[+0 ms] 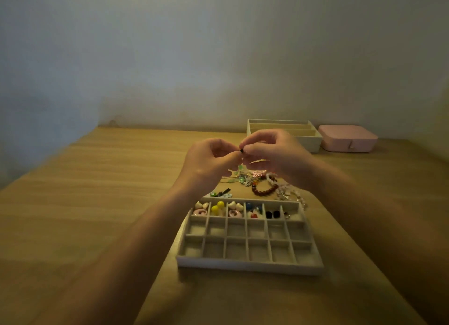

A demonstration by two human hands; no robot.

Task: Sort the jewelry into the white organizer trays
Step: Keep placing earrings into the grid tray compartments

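Wooden table [97, 203], seen from the head view, set against a plain pale wall [218, 45]. Both forearms reach forward and the two hands meet in the air above the far half of the table. The left hand [209, 162] and the right hand [274, 154] have their fingers curled, and thumb and forefinger tips of both close from either side on one small dark piece [241, 151]. Each hand thus pinches the same item, which is held clear of the table and of both trays. A thin pale strip [258, 160] shows under the right hand; what it is cannot be told.

Below and just beyond the hands lies the loose jewelry [252, 179], a tangled pile on the bare wood, with a red-brown bead bracelet [264, 191] at its near edge and pale beaded strands [291, 194] to its right. A green bead and a dark clip [222, 193] lie just beside the far rim of the grid tray [243, 267].

The grid tray sits nearest the person and has three rows of square cells. Its far row holds, from left to right:
- cream hearts with a pink ring [200, 209]
- yellow balls [217, 207]
- more hearts with a second pink ring [234, 210]
- blue and red beads [252, 211]
- two black pieces [272, 214]
- a small silvery item [286, 215]

At the table's far edge stands a slotted tray [313, 143] with long channels, and just beside it on the right a closed pink case [347, 138].
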